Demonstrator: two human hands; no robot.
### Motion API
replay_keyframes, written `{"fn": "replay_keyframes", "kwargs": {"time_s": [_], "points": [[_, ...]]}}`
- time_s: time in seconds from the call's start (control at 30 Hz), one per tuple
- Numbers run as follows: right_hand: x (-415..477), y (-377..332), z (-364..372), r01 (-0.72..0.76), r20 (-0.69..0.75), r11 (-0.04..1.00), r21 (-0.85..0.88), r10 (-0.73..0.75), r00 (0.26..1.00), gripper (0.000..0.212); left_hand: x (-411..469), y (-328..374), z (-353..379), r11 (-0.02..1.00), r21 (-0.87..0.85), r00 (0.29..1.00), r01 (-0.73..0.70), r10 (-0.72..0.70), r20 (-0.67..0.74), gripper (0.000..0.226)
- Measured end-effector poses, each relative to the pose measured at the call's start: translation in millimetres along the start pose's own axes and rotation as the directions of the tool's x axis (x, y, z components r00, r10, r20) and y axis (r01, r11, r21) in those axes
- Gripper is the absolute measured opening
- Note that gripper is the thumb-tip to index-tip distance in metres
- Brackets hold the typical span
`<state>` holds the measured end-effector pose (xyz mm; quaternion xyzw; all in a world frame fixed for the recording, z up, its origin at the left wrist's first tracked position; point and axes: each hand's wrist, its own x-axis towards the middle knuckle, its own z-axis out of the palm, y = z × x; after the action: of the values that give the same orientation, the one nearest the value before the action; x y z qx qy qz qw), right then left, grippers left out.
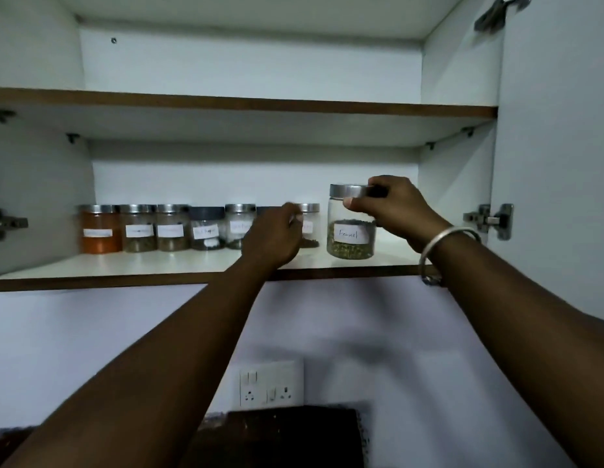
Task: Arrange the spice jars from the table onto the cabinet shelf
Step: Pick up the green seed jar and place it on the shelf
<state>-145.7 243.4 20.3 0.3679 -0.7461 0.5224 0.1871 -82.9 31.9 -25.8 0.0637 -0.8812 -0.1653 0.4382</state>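
On lower shelf [158,265]: row of labelled jars along back wall, orange jar [99,228] at left end, several more to its right, two partly hidden behind left hand [277,236]. Fennel jar [351,224] stands upright at right end, nearer front edge. Right hand [391,206] grips its lid rim, thumb on glass. Left hand curled at a jar in row; grip blurred, cannot tell. Upper shelf [243,104] bare. Judgement: task near end, Fennel needs nudging into line. Counter out of view, so remaining jars unknown.
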Motion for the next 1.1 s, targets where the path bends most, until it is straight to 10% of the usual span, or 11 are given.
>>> {"fn": "replay_keyframes", "kwargs": {"time_s": [0.13,0.33,0.93,1.1], "points": [[59,52,27,-0.151,0.058,0.977,-0.153,0.161,0.985,0.038,3,-33,32,0.903,0.428,0.958,0.04,-0.156,0.239,0.039],[128,78,51,-0.233,0.177,0.933,-0.273,0.287,0.942,0.034,16,-39,36,0.905,0.408,0.882,0.118,-0.285,0.376,0.042],[186,108,83,-0.287,0.212,0.86,-0.421,0.402,0.891,0.051,17,-47,48,0.897,0.435,0.924,0.072,-0.224,0.309,0.044],[153,110,92,-0.363,0.367,0.843,-0.398,0.509,0.779,0.072,15,-47,43,0.942,0.328,0.968,0.071,-0.145,0.207,0.044]]}}
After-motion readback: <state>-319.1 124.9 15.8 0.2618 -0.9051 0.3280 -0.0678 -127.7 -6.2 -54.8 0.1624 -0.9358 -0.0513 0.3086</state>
